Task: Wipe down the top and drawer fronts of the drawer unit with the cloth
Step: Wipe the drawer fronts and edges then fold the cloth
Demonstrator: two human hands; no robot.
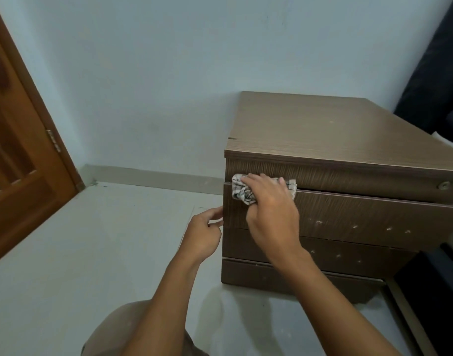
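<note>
Cloth in grip of right hand against drawer unit front, left hand pinching its side edge.

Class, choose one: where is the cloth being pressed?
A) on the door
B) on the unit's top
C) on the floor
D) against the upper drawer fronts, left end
D: the right hand holds the checked cloth against the upper fronts of the drawer unit, near their left edge.

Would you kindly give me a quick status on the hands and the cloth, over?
Right hand holds checked cloth against seam between top two drawer fronts. Left hand grips left edge of drawer unit. Nothing in the way.
</note>
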